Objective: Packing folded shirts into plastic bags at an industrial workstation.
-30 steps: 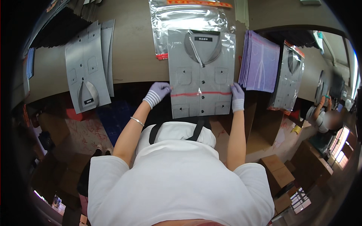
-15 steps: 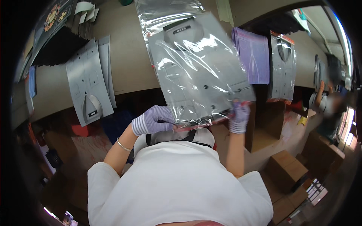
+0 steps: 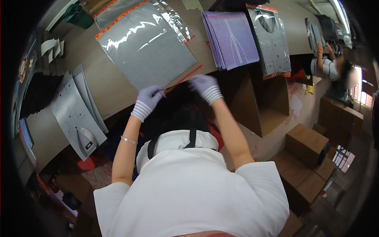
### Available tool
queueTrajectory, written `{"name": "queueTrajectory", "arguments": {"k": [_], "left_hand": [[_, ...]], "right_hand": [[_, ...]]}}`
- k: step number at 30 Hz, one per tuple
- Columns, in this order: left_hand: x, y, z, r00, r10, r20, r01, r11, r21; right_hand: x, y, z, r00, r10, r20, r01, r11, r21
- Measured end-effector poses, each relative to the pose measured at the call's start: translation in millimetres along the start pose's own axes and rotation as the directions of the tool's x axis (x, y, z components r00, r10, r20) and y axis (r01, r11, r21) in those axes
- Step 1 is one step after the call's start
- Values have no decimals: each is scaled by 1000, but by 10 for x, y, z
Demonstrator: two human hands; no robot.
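Head view, left to right. Far left on the bench (image 3: pixel 104 89): a dark stack (image 3: pixel 39 94), edges fanned, with white paper scraps (image 3: pixel 52 48) above it. Just right, folded grey shirts (image 3: pixel 69 102), collar end toward the person, jutting past the bench edge. Dark green container (image 3: pixel 78 16) at upper left.

Next, the bagged grey garment (image 3: pixel 146 51): flat on the bench in front of the person, slightly rotated, plain side up, glare on the clear film; orange-red band along its far edge. More clear film shows from under it.

Left hand (image 3: pixel 149 100), in a lavender glove with striped cuff, at the bag's near edge; fingers bent, tips drawn together by the near end of a thin red strip (image 3: pixel 185 77). Whether they grasp it: cannot tell. Right hand (image 3: pixel 205 87), gloved alike, just beyond the strip's other end; blurred, fingers curled, grip state cannot be told.

Further right: lavender folded stack (image 3: pixel 233 41), then a bagged grey shirt (image 3: pixel 270 45), buttons up, overhanging the edge. Below these, an open cardboard box (image 3: pixel 274 112); lower right, closed cartons (image 3: pixel 308 144). Far right, a co-worker (image 3: pixel 325 69), arms at the bench.
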State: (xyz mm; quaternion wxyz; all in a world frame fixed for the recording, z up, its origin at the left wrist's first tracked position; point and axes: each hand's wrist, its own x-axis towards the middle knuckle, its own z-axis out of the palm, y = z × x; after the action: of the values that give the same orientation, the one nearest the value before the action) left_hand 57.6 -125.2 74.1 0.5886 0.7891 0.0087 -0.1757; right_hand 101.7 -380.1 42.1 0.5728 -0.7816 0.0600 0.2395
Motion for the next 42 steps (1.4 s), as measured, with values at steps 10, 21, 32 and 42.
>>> {"name": "queueTrajectory", "arguments": {"k": [10, 21, 32, 42], "left_hand": [[911, -497, 225, 974, 216, 66, -185, 598, 780], [1176, 159, 296, 966, -124, -225, 19, 908, -419], [578, 543, 325, 976, 179, -127, -170, 982, 77], [512, -525, 187, 913, -76, -401, 49, 996, -78]], "right_hand": [[309, 484, -1721, 738, 624, -256, -491, 757, 431], [-1732, -202, -349, 818, -104, -566, -75, 956, -283], [-165, -394, 267, 991, 2, 134, -85, 785, 614], [508, 107, 206, 863, 157, 481, 347, 506, -789]]}}
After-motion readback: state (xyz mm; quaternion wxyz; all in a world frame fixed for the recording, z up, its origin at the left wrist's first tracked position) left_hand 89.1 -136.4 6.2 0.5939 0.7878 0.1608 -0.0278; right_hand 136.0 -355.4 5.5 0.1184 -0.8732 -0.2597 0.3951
